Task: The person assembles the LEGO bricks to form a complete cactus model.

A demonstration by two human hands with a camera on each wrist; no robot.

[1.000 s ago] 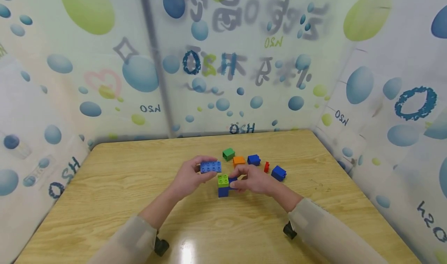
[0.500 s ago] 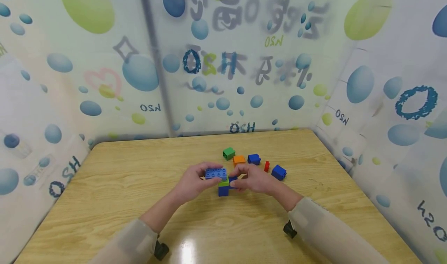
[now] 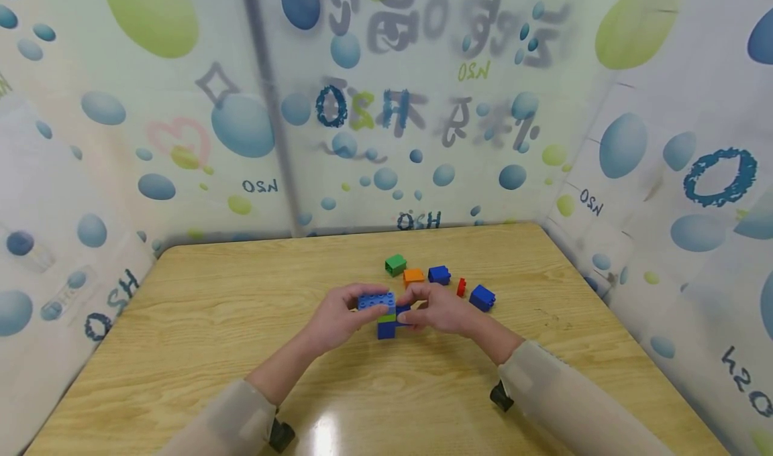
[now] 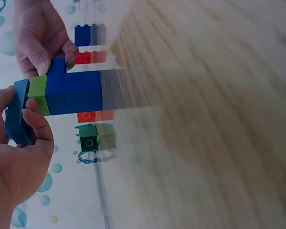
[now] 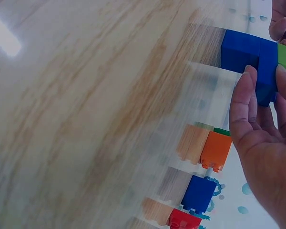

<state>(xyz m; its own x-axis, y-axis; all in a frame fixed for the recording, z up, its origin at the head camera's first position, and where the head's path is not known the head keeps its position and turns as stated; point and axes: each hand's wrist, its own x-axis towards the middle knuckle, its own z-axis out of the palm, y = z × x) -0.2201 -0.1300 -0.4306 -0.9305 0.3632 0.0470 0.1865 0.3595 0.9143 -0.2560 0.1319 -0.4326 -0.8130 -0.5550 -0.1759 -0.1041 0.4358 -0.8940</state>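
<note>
My left hand pinches a medium-blue building brick, studs up, between thumb and fingers. That brick sits right on top of a small lime-green brick, with most of its length jutting out to the left. Below the lime brick come a dark blue brick that sticks out to the right and a dark blue bottom brick on the table. My right hand pinches the projecting end of the upper dark blue brick, thumb above and fingers beneath, as the right wrist view shows.
Behind the stack on the wooden table lie a green brick, an orange brick, a blue brick, a small red brick and another blue brick. A patterned curtain hangs beyond the table's far edge.
My left hand has carried the medium-blue brick right and down, from beside the stack onto the lime-green brick. The right hand has stayed in place, holding the dark blue brick.
</note>
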